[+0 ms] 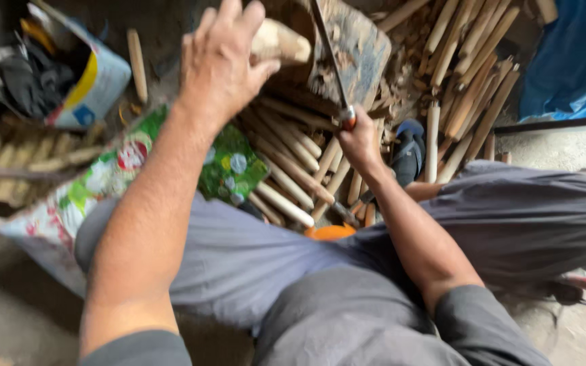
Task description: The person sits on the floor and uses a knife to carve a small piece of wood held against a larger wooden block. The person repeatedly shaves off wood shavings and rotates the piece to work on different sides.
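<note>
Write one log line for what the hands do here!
left hand: holds wooden piece | right hand: grips blade | chopping block: below | cut sticks: piled

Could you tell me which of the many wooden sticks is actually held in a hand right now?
The thick pale stick gripped by the left hand over the chopping block; all others lie loose in piles.

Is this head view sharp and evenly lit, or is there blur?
Head view: soft daylight, no glare; motion blur smears the left hand, its wooden piece and the frame's left edge; the right hand with the knife is slightly crisper.
</note>
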